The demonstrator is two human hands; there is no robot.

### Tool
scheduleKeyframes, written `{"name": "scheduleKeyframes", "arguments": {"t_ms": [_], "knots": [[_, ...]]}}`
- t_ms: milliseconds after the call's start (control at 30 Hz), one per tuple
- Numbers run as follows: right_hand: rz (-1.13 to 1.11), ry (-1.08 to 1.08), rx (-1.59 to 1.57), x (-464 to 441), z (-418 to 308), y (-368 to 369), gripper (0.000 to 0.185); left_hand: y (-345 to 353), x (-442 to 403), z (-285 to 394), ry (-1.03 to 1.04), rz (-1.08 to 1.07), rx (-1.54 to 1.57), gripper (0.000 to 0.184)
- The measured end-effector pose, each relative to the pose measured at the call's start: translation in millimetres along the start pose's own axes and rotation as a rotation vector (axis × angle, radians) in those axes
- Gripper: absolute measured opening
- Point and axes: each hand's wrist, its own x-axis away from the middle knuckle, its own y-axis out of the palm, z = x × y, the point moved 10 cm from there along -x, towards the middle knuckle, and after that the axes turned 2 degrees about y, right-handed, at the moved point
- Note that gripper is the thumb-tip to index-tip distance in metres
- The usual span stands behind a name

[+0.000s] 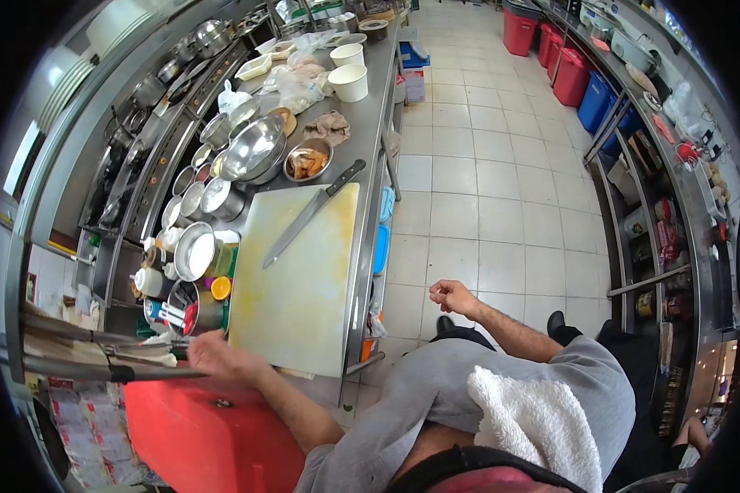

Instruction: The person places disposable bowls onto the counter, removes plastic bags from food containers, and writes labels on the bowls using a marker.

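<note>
My left hand (219,357) is at the lower left, above a red bin (214,435) and beside the end of a rail with long utensils (152,352). Motion smears its fingers, so any grip is unclear. Over the tiled floor, my right hand (454,297) hangs away from the counter, fingers loosely bent and nothing visible in them. A large white cutting board (304,287) lies on the steel counter. Across its upper part rests a knife (304,222) with a black handle. Just behind the board is a steel bowl (311,148) with brown food pieces in it.
Metal bowls (255,148), sauce containers and a halved orange (221,287) crowd the board's left side. White tubs (349,82) and a crumpled cloth (327,127) sit farther back. Shelving (645,238) lines the right, with red bins (571,76) at the back. A white towel (534,419) lies over my shoulder.
</note>
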Motion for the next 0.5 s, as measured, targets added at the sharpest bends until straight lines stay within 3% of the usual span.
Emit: {"name": "scheduleKeyframes", "arguments": {"t_ms": [33, 67, 167, 233, 333, 400, 500], "knots": [[0.047, 0.013, 0.005, -2.7, 1.0, -11.5, 0.020, 32.8, 13.9, -4.5, -0.019, -0.147, 0.067, 0.024], [0.047, 0.013, -0.004, -6.9, 0.3, -18.7, 0.020, 51.1, 25.1, -4.0, -0.015, -0.155, 0.067, 0.024], [0.053, 0.036, -0.063, -23.8, -3.1, -50.1, 0.020, 120.7, 61.1, -25.2, -0.192, -0.338, 0.148, 0.019], [0.088, -0.004, -0.060, -41.7, -15.3, -79.9, 0.020, 165.6, 94.6, -46.8, -0.330, -0.529, 0.170, 0.025], [0.073, -0.066, 0.102, -62.4, -57.1, -129.4, 0.022, 223.9, 131.9, -54.5, -0.371, -0.620, 0.099, 0.028], [0.101, -0.320, 0.463, -60.9, -118.7, -159.2, 0.024, 265.0, 155.1, -56.3, -0.417, -0.660, 0.073, 0.024], [0.071, -0.678, 0.770, -4.4, -271.7, -174.9, 0.025, 336.4, 191.4, -53.0, -0.414, -0.789, 0.033, 0.021]]}}
